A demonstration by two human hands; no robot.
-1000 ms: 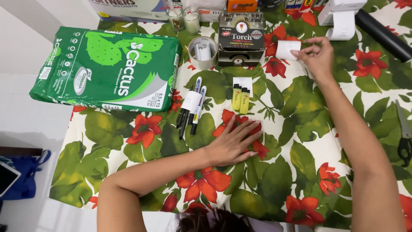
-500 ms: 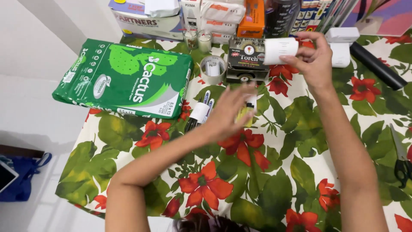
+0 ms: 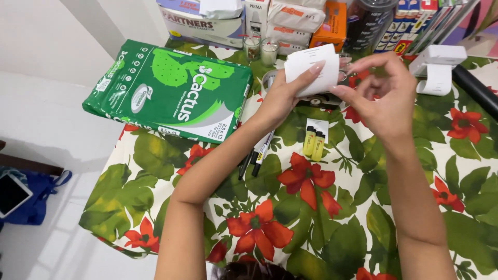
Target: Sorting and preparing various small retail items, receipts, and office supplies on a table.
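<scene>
Small roll of white paper (image 3: 311, 70), matte, plain on the faces that show. Held up in the air above the floral tablecloth, well clear of it, in front of the stacked boxes at the far edge. Pinched from both sides: left hand (image 3: 282, 98) cups its lower left with one finger across the front; right hand (image 3: 386, 98) fingertips meet its right edge.
</scene>
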